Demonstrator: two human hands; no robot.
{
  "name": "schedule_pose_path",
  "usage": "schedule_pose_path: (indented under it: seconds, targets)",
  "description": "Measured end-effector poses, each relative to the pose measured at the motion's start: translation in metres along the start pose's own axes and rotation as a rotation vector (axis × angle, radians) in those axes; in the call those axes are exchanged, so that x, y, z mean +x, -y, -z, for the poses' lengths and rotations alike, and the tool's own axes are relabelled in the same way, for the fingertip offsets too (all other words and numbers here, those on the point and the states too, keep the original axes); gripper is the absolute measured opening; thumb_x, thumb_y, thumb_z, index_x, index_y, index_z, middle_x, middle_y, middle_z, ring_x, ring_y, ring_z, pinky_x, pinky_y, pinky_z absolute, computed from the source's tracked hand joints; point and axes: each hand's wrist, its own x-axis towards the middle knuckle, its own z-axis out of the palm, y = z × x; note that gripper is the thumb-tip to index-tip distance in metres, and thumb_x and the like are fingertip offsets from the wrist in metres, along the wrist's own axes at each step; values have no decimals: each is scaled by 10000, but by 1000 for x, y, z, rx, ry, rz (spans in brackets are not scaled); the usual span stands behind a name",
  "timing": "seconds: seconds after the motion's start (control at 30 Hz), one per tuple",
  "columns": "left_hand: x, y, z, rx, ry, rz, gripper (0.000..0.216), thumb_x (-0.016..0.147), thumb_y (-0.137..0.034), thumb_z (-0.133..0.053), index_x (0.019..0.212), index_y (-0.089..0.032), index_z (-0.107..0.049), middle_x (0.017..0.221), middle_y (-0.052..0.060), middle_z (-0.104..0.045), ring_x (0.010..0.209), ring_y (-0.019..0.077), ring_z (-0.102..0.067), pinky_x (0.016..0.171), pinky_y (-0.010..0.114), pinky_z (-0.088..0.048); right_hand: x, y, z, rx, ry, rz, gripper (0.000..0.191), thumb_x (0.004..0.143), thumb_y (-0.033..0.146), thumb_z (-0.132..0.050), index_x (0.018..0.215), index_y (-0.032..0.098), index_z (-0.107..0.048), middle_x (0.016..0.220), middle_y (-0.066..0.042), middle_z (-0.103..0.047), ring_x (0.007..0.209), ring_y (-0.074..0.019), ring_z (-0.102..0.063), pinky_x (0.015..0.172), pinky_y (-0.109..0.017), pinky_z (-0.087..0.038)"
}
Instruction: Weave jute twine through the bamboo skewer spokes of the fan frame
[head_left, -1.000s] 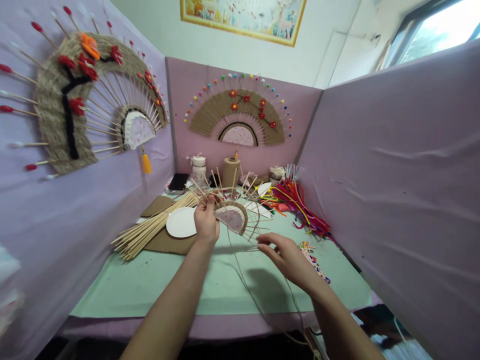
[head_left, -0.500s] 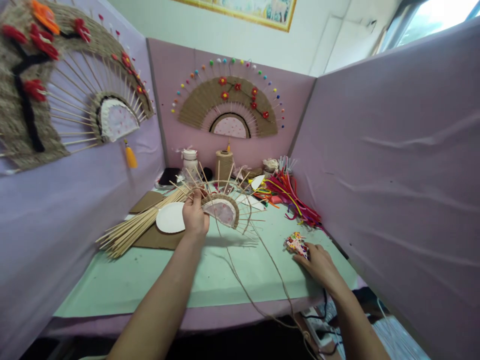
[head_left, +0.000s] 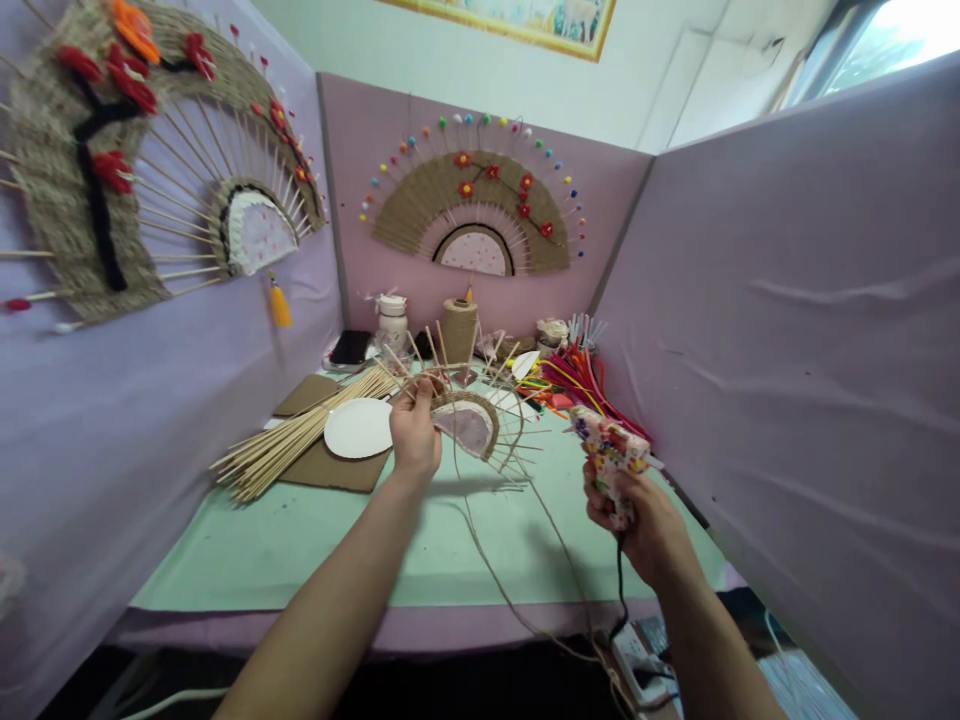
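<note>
My left hand (head_left: 415, 437) is closed on a half-made fan (head_left: 469, 420), a pink paper half-disc ringed with woven twine and radiating wooden skewers, held up above the green mat (head_left: 315, 540). Loose twine (head_left: 495, 560) trails from the fan down over the table's front edge. My right hand (head_left: 637, 520) is wrapped round the grip of a flower-patterned glue gun (head_left: 609, 452), lifted off the mat to the right of the fan, nozzle pointing left; its black cord (head_left: 621, 590) hangs down.
A bundle of skewers (head_left: 300, 440), a white paper disc (head_left: 358, 428) and brown cardboard (head_left: 334, 468) lie left of the fan. Twine spool (head_left: 459, 332), jar (head_left: 391, 318) and coloured pipe cleaners (head_left: 592, 390) stand at the back. Purple partitions with finished fans (head_left: 472, 215) enclose the table.
My right hand let go of the twine, reached to the glue gun lying on the mat at the right, gripped it and raised it. The left hand kept holding the fan.
</note>
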Motion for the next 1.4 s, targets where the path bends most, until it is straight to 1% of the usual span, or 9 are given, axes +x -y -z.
schedule_pose_path:
  seconds: [0.1, 0.2, 0.3, 0.4, 0.5, 0.73, 0.93, 1.07, 1.4]
  targets:
    - [-11, 2, -4, 45, 43, -3, 329, 646, -444, -800, 715, -160, -649, 691, -14, -628, 669, 98, -560, 708, 245, -453, -4, 3, -37, 20, 85, 0, 295, 711, 428, -707, 811, 181, -581, 625, 23, -464, 470, -75, -324, 400, -210, -235]
    - [-18, 2, -7, 71, 82, -13, 295, 678, -431, -781, 718, -164, -663, 728, -3, -644, 700, 104, -571, 730, 247, -454, 0, 5, -66, -44, 147, 89, 370, 740, 508, -697, 720, 180, -525, 559, 46, -409, 462, -70, -312, 414, -217, -237]
    - [-25, -1, -10, 68, 93, 1, 297, 663, -432, -792, 725, -165, -677, 744, 2, -654, 711, 111, -583, 736, 251, -467, 10, 11, -85, -99, 238, 177, 435, 822, 557, -597, 634, 189, -462, 523, 43, -400, 459, -73, -331, 429, -227, -254]
    - [-30, -3, -12, 46, 97, 32, 307, 645, -435, -803, 736, -166, -686, 747, 0, -666, 708, 114, -599, 735, 255, -486, 20, 14, -96, -138, 308, 182, 456, 839, 579, -565, 629, 189, -457, 506, 44, -405, 447, -73, -335, 420, -225, -257]
    - [-34, -3, -11, 73, 108, 47, 278, 677, -419, -785, 770, -173, -695, 752, -2, -678, 705, 114, -610, 726, 250, -491, 24, 15, -100, -179, 340, 165, 458, 833, 606, -554, 671, 183, -487, 487, 53, -406, 426, -73, -332, 397, -218, -257]
    - [-36, 1, -8, 148, 157, 0, 260, 727, -416, -745, 805, -169, -723, 788, 22, -704, 753, 142, -633, 767, 273, -501, 21, 15, -100, -265, 296, 188, 481, 838, 637, -515, 726, 170, -531, 460, 52, -425, 400, -82, -365, 393, -222, -282]
    - [-39, 1, -10, 126, 183, 12, 259, 742, -415, -732, 838, -175, -738, 855, 36, -728, 811, 157, -651, 804, 282, -502, 24, 9, -97, -246, 290, 186, 453, 856, 609, -511, 768, 165, -545, 471, 60, -413, 398, -75, -339, 375, -213, -265]
    - [-40, 1, -11, 143, 208, 2, 291, 766, -436, -706, 888, -174, -743, 902, 50, -736, 843, 169, -655, 821, 289, -498, 23, 5, -96, -226, 286, 158, 457, 853, 604, -523, 859, 149, -566, 478, 67, -412, 401, -73, -328, 373, -207, -265]
    - [-43, -5, -14, 159, 221, -3, 303, 784, -457, -682, 887, -179, -744, 900, 50, -737, 834, 169, -657, 802, 287, -506, 22, 10, -99, -265, 261, 160, 494, 829, 650, -510, 777, 161, -542, 477, 58, -418, 402, -73, -343, 377, -211, -267]
